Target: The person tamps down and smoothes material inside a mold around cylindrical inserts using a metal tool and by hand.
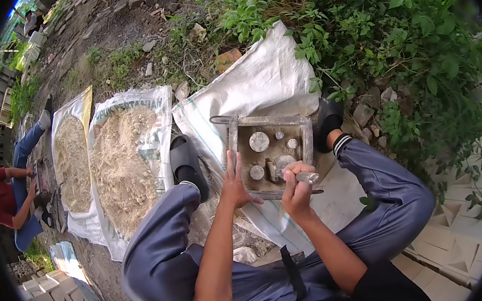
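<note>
A wooden frame (307, 139) lies on a white sack (268, 70) between my legs, with sandy material and several round pale pieces inside, among them a large disc (259, 142). My left hand (234, 186) rests at the frame's left side, fingers stretched out. Over the frame's lower right part, my right hand (298, 192) is wrapped round a grey, dusty tool (307, 176) with a rounded end. Part of the tool is hidden by my fingers.
Two sacks with pale sand, one near (124, 160) and one farther left (71, 159), lie to the left. Another person (4, 197) sits at the far left. Leafy plants (392, 40) and stones (364, 114) are on the right; patterned blocks (460, 229) stand lower right.
</note>
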The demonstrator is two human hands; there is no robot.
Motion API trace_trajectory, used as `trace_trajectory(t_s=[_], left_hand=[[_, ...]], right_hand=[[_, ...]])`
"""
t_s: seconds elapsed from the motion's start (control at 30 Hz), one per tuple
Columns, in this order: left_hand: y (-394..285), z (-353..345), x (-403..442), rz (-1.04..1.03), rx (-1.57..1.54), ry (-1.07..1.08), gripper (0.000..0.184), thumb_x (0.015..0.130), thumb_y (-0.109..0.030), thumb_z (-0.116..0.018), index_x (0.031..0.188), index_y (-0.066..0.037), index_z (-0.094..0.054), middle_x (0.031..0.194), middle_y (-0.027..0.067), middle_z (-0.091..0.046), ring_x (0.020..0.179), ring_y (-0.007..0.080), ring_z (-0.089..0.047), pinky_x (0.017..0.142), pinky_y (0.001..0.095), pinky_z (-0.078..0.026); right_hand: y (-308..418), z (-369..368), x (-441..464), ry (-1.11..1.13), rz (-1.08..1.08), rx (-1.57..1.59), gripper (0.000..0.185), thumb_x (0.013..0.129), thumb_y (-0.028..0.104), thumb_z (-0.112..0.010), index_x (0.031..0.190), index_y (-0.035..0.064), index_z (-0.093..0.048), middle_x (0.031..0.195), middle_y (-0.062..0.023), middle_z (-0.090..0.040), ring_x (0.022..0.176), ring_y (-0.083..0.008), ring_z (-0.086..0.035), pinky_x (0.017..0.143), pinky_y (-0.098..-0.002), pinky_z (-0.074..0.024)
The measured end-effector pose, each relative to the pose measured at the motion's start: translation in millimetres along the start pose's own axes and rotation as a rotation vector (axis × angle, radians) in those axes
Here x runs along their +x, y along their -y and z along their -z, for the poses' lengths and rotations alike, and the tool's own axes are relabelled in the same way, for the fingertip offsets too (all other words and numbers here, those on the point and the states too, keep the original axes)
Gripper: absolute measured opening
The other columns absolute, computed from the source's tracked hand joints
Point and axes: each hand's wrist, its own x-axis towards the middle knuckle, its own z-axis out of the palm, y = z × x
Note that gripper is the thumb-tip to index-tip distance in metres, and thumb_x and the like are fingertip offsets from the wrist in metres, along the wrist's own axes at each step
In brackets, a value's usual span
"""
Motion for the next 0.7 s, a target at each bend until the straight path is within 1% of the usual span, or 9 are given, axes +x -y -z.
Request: trace_trajectory(t_s=[0.07,0.2,0.27,0.37,0.43,0.47,0.57,0.6,0.7], left_hand=[[0,2,1,0.006,-0.004,0.011,0.165,0.028,-0.043,-0.095,0.152,-0.007,0.007,0.158,0.0214,0.01,0.145,0.0403,-0.01,0.116,0.0449,-0.025],[3,0,0,-0.012,0.018,-0.004,0.165,0.028,-0.042,-0.095,0.152,-0.008,0.007,0.158,0.0206,0.011,0.145,0.0399,-0.009,0.116,0.0448,-0.026],[0,1,0,-0.003,0.0,-0.01,0.165,0.028,-0.043,-0.095,0.152,-0.008,0.007,0.158,0.0202,0.011,0.146,0.0395,-0.009,0.116,0.0441,-0.026],[-5,6,2,0.094,-0.023,0.084,0.165,0.028,-0.043,-0.095,0.152,-0.009,0.008,0.158,0.02,0.011,0.146,0.0396,-0.008,0.117,0.0434,-0.026],[2,1,1,0.015,-0.002,0.013,0.166,0.027,-0.044,-0.095,0.152,-0.009,0.008,0.158,0.0195,0.011,0.146,0.0391,-0.008,0.116,0.0429,-0.026],[3,0,2,-0.022,0.007,-0.02,0.166,0.027,-0.044,-0.095,0.152,-0.008,0.008,0.158,0.0196,0.011,0.146,0.0383,-0.007,0.117,0.0426,-0.026],[0,1,-2,-0.012,-0.003,-0.009,0.166,0.027,-0.044,-0.095,0.152,-0.008,0.008,0.158,0.0203,0.011,0.146,0.0372,-0.006,0.117,0.0423,-0.024],[-3,3,1,0.022,-0.02,0.02,0.166,0.027,-0.044,-0.095,0.152,-0.007,0.008,0.158,0.0208,0.011,0.147,0.0368,-0.006,0.117,0.0423,-0.024],[-1,2,1,-0.027,0.018,-0.027,0.166,0.027,-0.043,-0.095,0.152,-0.007,0.007,0.158,0.0213,0.011,0.146,0.0375,-0.007,0.117,0.0426,-0.024]], right_hand=[[2,1,11,0.081,0.037,-0.197,0.01,0.096,0.004,-0.05,0.091,-0.0011,-0.043,0.087,-0.0119,-0.048,0.074,-0.0216,-0.05,0.067,-0.0317,-0.0423],[24,10,10,-0.119,-0.095,0.13,0.011,0.097,0.006,-0.05,0.09,-0.0018,-0.048,0.087,-0.0102,-0.049,0.074,-0.0213,-0.051,0.066,-0.032,-0.0421],[-14,1,-13,-0.087,-0.098,0.057,0.012,0.097,0.007,-0.05,0.09,-0.0014,-0.047,0.086,-0.0099,-0.049,0.073,-0.0204,-0.05,0.066,-0.0317,-0.0419],[-11,2,7,-0.067,-0.118,-0.01,0.013,0.099,0.008,-0.048,0.089,-0.0011,-0.047,0.084,-0.0096,-0.049,0.072,-0.0189,-0.049,0.065,-0.0308,-0.0413],[15,9,20,-0.01,-0.276,0.114,0.012,0.099,0.007,-0.045,0.09,0.0026,-0.04,0.086,-0.0075,-0.047,0.075,-0.013,-0.046,0.076,-0.0302,-0.0444],[6,13,11,-0.053,-0.146,0.035,0.011,0.098,0.006,-0.046,0.09,0.0023,-0.04,0.086,-0.0075,-0.048,0.077,-0.0132,-0.047,0.077,-0.0298,-0.0448],[-11,5,-17,-0.073,-0.085,0.16,0.011,0.098,0.006,-0.047,0.09,0.002,-0.041,0.085,-0.0066,-0.048,0.078,-0.013,-0.048,0.077,-0.0294,-0.0452],[-8,1,-8,0.003,-0.052,0.002,0.012,0.099,0.006,-0.047,0.09,0.0013,-0.041,0.085,-0.0069,-0.049,0.078,-0.0133,-0.049,0.076,-0.029,-0.0455],[7,5,16,0.091,-0.208,0.066,0.012,0.099,0.006,-0.044,0.09,0.0009,-0.04,0.085,-0.0088,-0.049,0.078,-0.0154,-0.051,0.075,-0.029,-0.0458]])
